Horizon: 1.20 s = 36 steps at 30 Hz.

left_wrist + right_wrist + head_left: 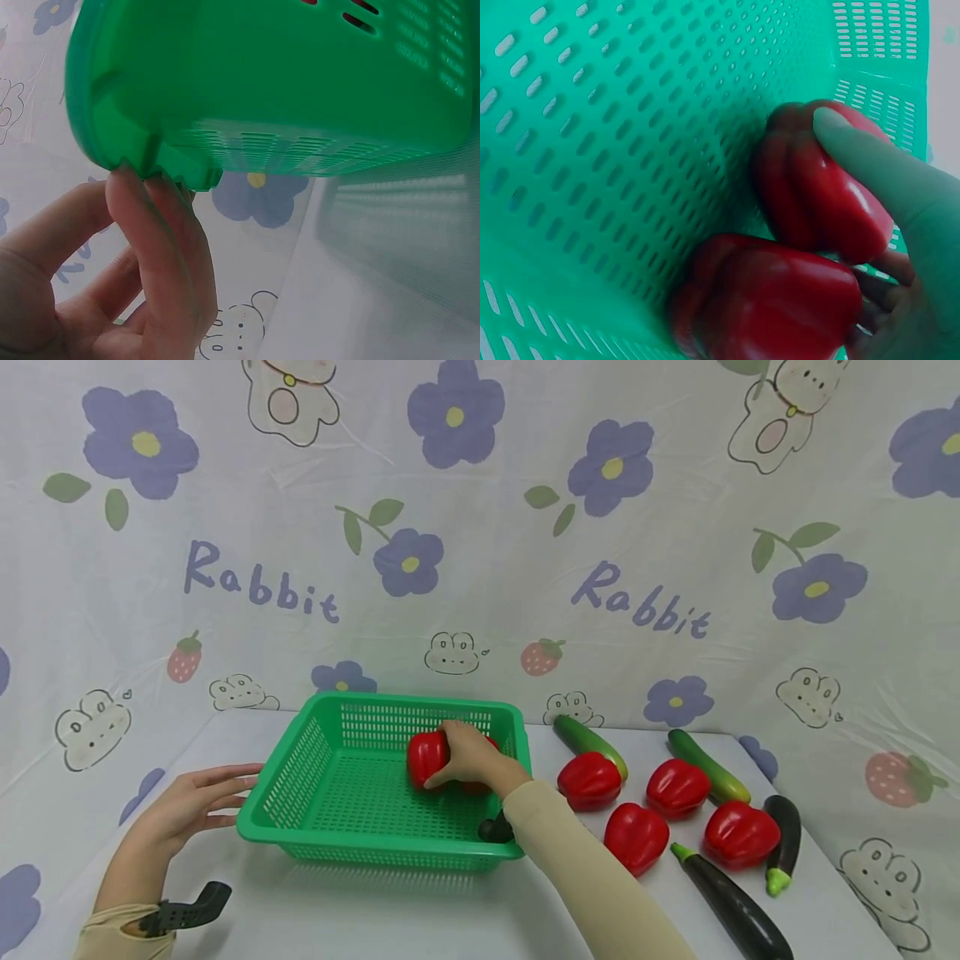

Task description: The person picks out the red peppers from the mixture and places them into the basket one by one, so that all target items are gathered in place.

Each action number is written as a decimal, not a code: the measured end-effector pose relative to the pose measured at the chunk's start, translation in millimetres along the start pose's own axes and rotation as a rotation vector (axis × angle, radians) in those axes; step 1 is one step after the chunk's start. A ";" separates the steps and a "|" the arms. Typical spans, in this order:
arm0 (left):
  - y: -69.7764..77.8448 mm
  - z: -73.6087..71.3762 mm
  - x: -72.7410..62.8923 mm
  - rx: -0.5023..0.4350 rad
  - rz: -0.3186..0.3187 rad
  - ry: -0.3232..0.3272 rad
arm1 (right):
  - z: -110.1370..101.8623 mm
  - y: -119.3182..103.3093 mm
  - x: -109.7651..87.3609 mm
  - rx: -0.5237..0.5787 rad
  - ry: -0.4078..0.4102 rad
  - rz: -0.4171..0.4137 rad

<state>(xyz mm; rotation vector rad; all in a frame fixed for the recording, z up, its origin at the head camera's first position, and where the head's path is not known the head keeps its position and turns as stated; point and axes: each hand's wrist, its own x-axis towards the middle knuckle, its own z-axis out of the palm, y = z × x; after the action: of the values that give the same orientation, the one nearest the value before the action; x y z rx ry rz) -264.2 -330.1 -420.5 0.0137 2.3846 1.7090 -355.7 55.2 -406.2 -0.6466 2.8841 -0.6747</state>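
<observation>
A green perforated basket (pixel 348 839) stands on the white table. Inside it, my right hand (pixel 474 756) grips a red bell pepper (pixel 426 762), thumb laid along its side in the right wrist view. Right beside that one, a second red bell pepper (pixel 780 307) lies in the basket, mostly behind my hand in the head view. My left hand (pixel 193 802) is at the basket's left end, fingers extended. Seen from the left wrist, its fingertips (pixel 124 180) touch the underside of the rim.
Right of the basket lie several red bell peppers (pixel 636 839), a green cucumber (pixel 588 743), another cucumber (pixel 708 766), a long eggplant (pixel 731 902) and a shorter eggplant (pixel 783 839). A printed cloth (pixel 480 568) hangs behind the table.
</observation>
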 end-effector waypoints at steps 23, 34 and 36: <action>-1.1 -0.3 1.2 0.000 0.000 0.014 | -2.6 -1.4 1.1 0.078 0.013 0.017; -1.4 1.3 1.3 0.015 -0.009 0.022 | -8.3 -1.8 -1.0 0.159 0.023 0.033; -0.9 1.4 1.4 0.017 -0.004 0.023 | -9.8 -1.9 -1.2 0.170 0.027 0.033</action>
<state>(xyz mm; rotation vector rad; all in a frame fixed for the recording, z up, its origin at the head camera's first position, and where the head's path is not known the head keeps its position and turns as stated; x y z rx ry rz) -265.2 -329.0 -422.0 -0.0079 2.4133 1.6964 -355.9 58.1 -396.6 -0.5704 2.8140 -0.9183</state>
